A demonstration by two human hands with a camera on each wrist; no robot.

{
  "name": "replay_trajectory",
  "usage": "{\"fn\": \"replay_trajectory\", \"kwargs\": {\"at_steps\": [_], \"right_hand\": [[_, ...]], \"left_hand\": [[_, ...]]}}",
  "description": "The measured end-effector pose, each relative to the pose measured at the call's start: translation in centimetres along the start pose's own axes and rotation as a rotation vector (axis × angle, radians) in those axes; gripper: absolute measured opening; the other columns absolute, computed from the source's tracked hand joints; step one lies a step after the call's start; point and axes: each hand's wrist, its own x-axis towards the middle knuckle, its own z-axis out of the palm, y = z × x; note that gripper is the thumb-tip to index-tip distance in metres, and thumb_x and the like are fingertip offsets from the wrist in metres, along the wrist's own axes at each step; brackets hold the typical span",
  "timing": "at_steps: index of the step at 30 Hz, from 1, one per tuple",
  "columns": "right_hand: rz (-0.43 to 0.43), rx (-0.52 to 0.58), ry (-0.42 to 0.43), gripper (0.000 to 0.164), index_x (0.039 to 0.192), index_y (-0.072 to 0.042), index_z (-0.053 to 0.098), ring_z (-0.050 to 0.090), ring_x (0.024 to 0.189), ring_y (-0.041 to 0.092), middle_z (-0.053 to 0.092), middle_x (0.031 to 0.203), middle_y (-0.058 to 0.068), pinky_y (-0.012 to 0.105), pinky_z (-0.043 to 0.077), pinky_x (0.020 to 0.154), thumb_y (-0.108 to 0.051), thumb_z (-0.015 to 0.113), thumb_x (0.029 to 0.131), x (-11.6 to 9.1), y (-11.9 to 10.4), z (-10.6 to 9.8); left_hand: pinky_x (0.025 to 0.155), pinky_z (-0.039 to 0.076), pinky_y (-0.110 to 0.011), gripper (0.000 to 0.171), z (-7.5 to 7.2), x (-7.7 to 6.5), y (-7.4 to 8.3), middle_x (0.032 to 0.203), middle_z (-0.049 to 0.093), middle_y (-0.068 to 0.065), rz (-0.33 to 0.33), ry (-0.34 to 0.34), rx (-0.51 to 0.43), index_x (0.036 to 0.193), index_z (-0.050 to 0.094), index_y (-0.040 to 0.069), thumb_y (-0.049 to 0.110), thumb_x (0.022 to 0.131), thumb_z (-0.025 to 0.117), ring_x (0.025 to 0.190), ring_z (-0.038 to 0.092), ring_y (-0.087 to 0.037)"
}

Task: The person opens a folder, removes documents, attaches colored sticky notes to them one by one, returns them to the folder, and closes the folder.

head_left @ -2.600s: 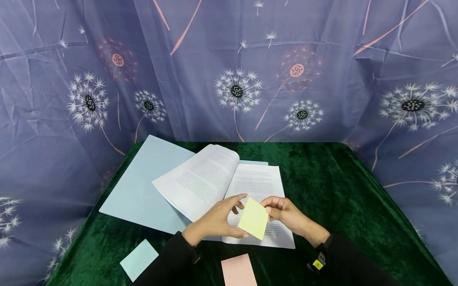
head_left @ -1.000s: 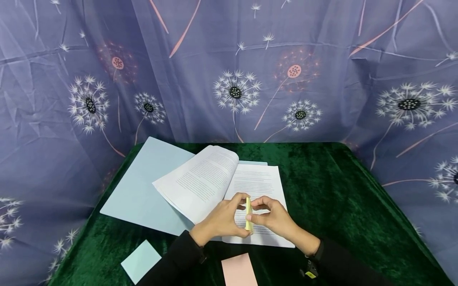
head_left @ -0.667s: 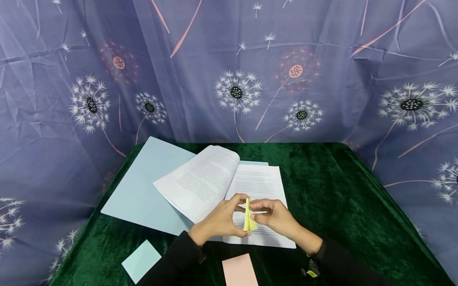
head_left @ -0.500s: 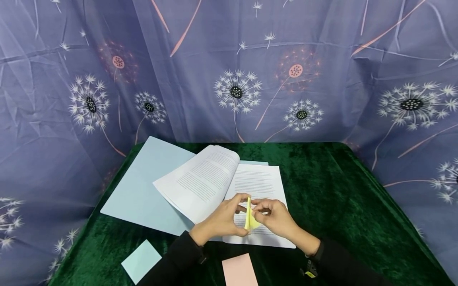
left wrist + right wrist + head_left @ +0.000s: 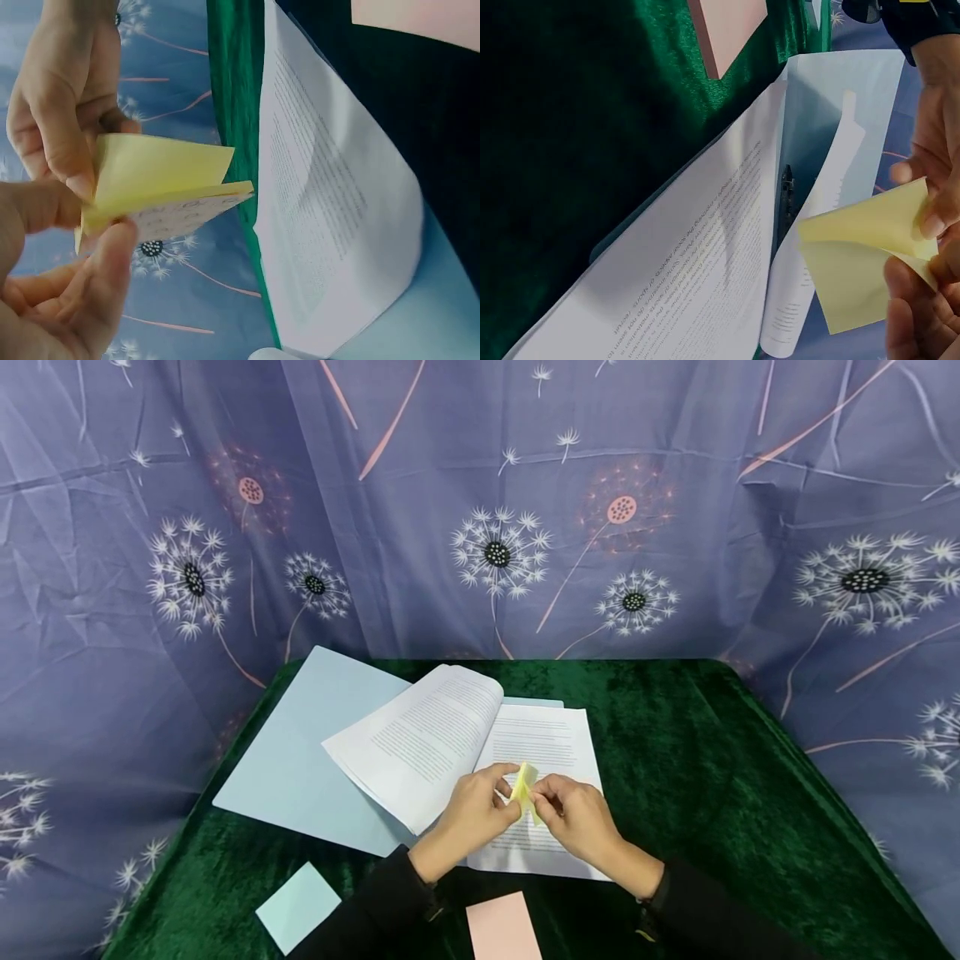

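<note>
A yellow sticky note pad point(image 5: 522, 781) is held up over the right-hand page of an open printed document point(image 5: 534, 735). My left hand point(image 5: 472, 810) grips the pad between thumb and fingers. From the right, my right hand point(image 5: 581, 818) pinches the top sheet point(image 5: 847, 292), which bends away from the pad. The left wrist view shows this sheet standing off the pad's face, still joined to it near the fingers. Printed marks show on the pad's back point(image 5: 172, 217).
Beneath the document lies a light blue folder point(image 5: 300, 752), with a dark metal clip point(image 5: 787, 191) by the fold. A pale blue note pad point(image 5: 298, 907) and a pink note pad point(image 5: 504, 927) lie nearer on the green cloth point(image 5: 675, 760). A patterned curtain point(image 5: 420, 527) hangs behind.
The yellow pad was first face-on, then turned edge-on between both hands. My right fingers have since pulled its top sheet outward. Now the pad is slightly higher and tilted.
</note>
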Motion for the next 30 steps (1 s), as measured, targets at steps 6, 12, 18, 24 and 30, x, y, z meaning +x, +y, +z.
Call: {"fn": "replay_trajectory", "kwargs": {"at_steps": [6,12,18,24,30], "right_hand": [[0.016,0.027,-0.003,0.018,0.078,-0.011,0.065,0.052,0.060,0.001,0.056,0.071,-0.010,0.021,0.044,0.053,0.005,0.072,0.078,0.2,0.2,0.0],[0.077,0.063,-0.020,0.021,0.074,-0.015,0.064,0.053,0.059,0.000,0.059,0.069,-0.010,0.022,0.044,0.053,0.005,0.070,0.075,0.3,0.4,-0.2],[0.134,0.085,-0.041,0.019,0.078,-0.014,0.065,0.053,0.060,0.002,0.060,0.068,-0.011,0.023,0.045,0.054,0.005,0.068,0.079,0.3,1.0,-0.4],[0.164,0.046,-0.062,0.014,0.079,-0.012,0.067,0.054,0.060,0.003,0.061,0.068,-0.011,0.024,0.045,0.055,0.001,0.070,0.082,0.3,1.4,-0.8],[0.184,0.041,-0.075,0.012,0.080,-0.011,0.067,0.054,0.060,0.004,0.061,0.069,-0.011,0.024,0.044,0.053,0.000,0.070,0.084,0.1,1.9,-1.1]], "left_hand": [[0.049,0.038,-0.017,0.022,0.2,-0.1,0.6,0.065,0.057,0.001,0.071,0.110,0.184,0.095,0.069,0.000,-0.002,0.073,0.070,0.055,0.048,-0.005],[0.046,0.035,-0.017,0.021,0.4,-0.4,0.8,0.066,0.057,-0.001,0.091,0.132,0.253,0.094,0.069,0.001,-0.003,0.073,0.071,0.052,0.045,-0.005],[0.047,0.037,-0.020,0.022,0.3,-0.4,0.8,0.067,0.059,-0.002,0.063,0.145,0.291,0.095,0.070,0.002,-0.001,0.073,0.071,0.052,0.047,-0.007],[0.046,0.038,-0.019,0.022,0.3,-0.6,0.6,0.067,0.061,-0.003,0.057,0.168,0.308,0.093,0.072,0.002,-0.003,0.072,0.068,0.051,0.048,-0.007],[0.046,0.039,-0.020,0.020,0.3,-0.9,0.5,0.068,0.063,-0.004,0.068,0.171,0.323,0.091,0.073,0.002,-0.003,0.072,0.068,0.051,0.049,-0.007]]}}
